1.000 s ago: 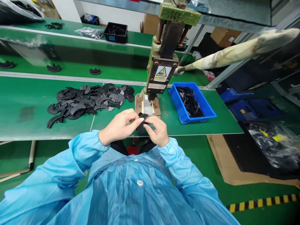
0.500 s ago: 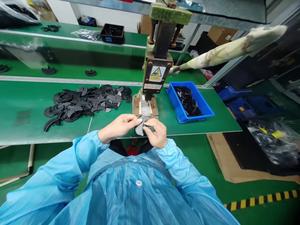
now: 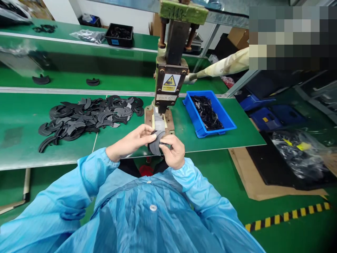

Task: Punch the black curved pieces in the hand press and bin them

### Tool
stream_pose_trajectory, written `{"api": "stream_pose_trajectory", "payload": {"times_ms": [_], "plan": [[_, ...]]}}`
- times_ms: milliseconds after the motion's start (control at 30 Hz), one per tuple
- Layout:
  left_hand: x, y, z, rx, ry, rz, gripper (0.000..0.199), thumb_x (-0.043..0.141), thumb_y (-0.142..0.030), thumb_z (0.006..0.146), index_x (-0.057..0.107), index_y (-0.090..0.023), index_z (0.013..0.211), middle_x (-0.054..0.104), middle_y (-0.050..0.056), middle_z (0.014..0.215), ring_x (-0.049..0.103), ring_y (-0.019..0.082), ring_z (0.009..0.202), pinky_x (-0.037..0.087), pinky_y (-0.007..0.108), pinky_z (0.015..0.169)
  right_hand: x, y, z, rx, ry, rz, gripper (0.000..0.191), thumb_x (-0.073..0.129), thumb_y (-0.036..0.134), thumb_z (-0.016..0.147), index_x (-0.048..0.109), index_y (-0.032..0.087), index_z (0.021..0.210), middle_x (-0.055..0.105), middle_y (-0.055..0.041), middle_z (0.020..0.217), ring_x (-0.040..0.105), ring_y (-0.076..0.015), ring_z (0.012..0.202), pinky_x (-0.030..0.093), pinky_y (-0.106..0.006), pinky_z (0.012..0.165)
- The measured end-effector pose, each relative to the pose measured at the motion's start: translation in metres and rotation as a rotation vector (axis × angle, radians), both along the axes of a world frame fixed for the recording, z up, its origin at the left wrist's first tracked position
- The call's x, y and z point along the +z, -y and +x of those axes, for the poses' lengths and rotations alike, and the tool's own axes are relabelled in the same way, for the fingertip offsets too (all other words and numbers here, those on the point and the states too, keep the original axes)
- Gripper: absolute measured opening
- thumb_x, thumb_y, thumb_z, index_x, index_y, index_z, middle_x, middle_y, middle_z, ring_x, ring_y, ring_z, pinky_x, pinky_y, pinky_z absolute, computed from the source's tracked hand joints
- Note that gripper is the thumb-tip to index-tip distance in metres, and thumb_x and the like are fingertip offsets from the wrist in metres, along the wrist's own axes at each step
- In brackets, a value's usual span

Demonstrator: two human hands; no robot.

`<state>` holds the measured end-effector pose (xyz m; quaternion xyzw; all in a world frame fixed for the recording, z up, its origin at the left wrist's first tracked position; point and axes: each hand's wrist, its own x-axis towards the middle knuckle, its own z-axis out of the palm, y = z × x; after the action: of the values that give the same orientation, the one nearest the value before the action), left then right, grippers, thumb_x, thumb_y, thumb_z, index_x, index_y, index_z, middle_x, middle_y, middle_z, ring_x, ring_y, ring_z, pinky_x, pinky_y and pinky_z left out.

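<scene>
In the head view a curved dark grey part (image 3: 156,144) is held between both hands, just in front of the press base (image 3: 168,121). My left hand (image 3: 134,140) pinches its left side, thumb on top. My right hand (image 3: 173,151) is closed on its right side, with a small dark piece showing at the fingertips that I cannot make out. The green arbor press (image 3: 171,45) stands directly beyond the hands, its ram above the base. Left of it lies a wide heap of curved black parts (image 3: 86,117).
Right of the press sits a blue bin (image 3: 228,121) of small black pieces. Its lever (image 3: 226,65), wrapped in pale cloth, reaches to the right. Behind, a belt (image 3: 68,77) carries single curved parts, and a black box (image 3: 119,42) stands on the rear shelf.
The curved part has turned and a darker curved edge now shows at its left. My left hand's fingers have shifted on it. The whole view has moved slightly.
</scene>
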<state>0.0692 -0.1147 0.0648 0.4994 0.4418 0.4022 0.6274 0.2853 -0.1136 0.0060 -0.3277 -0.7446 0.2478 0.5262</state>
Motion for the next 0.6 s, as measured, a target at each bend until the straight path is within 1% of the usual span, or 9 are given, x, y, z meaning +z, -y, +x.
{"api": "stream_pose_trajectory", "payload": {"times_ms": [67,100,133,200,267,333,400,500,600], "plan": [[-0.002,0.001,-0.001,-0.077,0.086,-0.089,0.048,0.089,-0.059,0.084,0.072,-0.018,0.104,0.07,0.003,0.093,0.064,0.015,0.079,0.055,0.025,0.07,-0.002,-0.004,0.001,0.013,0.008,-0.034,0.015,0.069,0.038,0.099,0.074,0.03,0.111,0.079,-0.0067,0.103,0.076,-0.0242,0.099,0.064,-0.045,0.092],[-0.005,0.0,-0.002,-0.086,0.109,-0.109,0.048,0.089,-0.059,0.084,0.073,-0.017,0.101,0.07,0.003,0.089,0.064,0.014,0.075,0.055,0.025,0.067,-0.004,-0.007,0.002,0.017,0.013,-0.055,0.018,0.071,0.038,0.098,0.074,0.03,0.114,0.079,-0.0072,0.106,0.076,-0.0245,0.102,0.064,-0.046,0.094],[-0.008,-0.003,-0.004,-0.07,0.119,-0.113,0.047,0.09,-0.058,0.083,0.073,-0.017,0.098,0.069,0.002,0.085,0.063,0.013,0.07,0.054,0.024,0.063,-0.005,-0.009,0.004,0.017,0.016,-0.077,0.022,0.071,0.037,0.098,0.073,0.029,0.118,0.078,-0.0076,0.108,0.075,-0.0244,0.104,0.064,-0.046,0.096],[-0.017,-0.016,-0.011,0.011,0.105,-0.109,0.046,0.092,-0.056,0.082,0.073,-0.015,0.093,0.068,0.001,0.078,0.062,0.011,0.065,0.054,0.022,0.058,-0.011,-0.015,0.012,-0.001,0.011,-0.122,0.027,0.07,0.036,0.099,0.071,0.028,0.125,0.076,-0.008,0.112,0.074,-0.0234,0.105,0.063,-0.045,0.098],[-0.028,-0.038,-0.022,0.106,0.085,-0.122,0.046,0.094,-0.054,0.081,0.072,-0.015,0.089,0.07,0.002,0.078,0.064,0.011,0.064,0.056,0.021,0.057,-0.019,-0.019,0.024,-0.042,-0.007,-0.165,0.025,0.068,0.033,0.1,0.07,0.028,0.125,0.073,-0.0074,0.11,0.072,-0.0216,0.102,0.063,-0.043,0.095],[-0.037,-0.071,-0.037,0.191,0.069,-0.163,0.043,0.095,-0.048,0.081,0.071,-0.014,0.09,0.073,0.004,0.082,0.067,0.011,0.065,0.06,0.022,0.059,-0.028,-0.021,0.037,-0.091,-0.025,-0.201,0.02,0.066,0.031,0.101,0.07,0.027,0.121,0.07,-0.0072,0.108,0.072,-0.0207,0.1,0.063,-0.04,0.091],[-0.041,-0.113,-0.053,0.295,0.043,-0.22,0.035,0.094,-0.037,0.085,0.07,-0.013,0.091,0.075,0.007,0.085,0.068,0.011,0.065,0.062,0.023,0.062,-0.036,-0.021,0.051,-0.133,-0.032,-0.229,0.017,0.066,0.031,0.101,0.071,0.027,0.117,0.071,-0.0073,0.108,0.072,-0.0208,0.099,0.064,-0.039,0.088],[-0.037,-0.183,-0.075,0.515,-0.027,-0.259,0.021,0.084,-0.021,0.094,0.065,-0.013,0.089,0.073,0.007,0.082,0.069,0.011,0.064,0.063,0.023,0.065,-0.044,-0.019,0.066,-0.177,-0.025,-0.255,0.015,0.067,0.032,0.1,0.073,0.028,0.113,0.072,-0.0074,0.105,0.073,-0.0219,0.094,0.066,-0.04,0.083],[-0.028,-0.24,-0.091,0.644,-0.067,-0.204,0.011,0.07,-0.015,0.103,0.062,-0.013,0.096,0.07,0.006,0.084,0.072,0.011,0.073,0.064,0.022,0.074,-0.045,-0.017,0.078,-0.208,-0.007,-0.272,0.015,0.068,0.035,0.099,0.075,0.029,0.111,0.074,-0.0078,0.103,0.075,-0.0235,0.091,0.069,-0.043,0.079]]}}
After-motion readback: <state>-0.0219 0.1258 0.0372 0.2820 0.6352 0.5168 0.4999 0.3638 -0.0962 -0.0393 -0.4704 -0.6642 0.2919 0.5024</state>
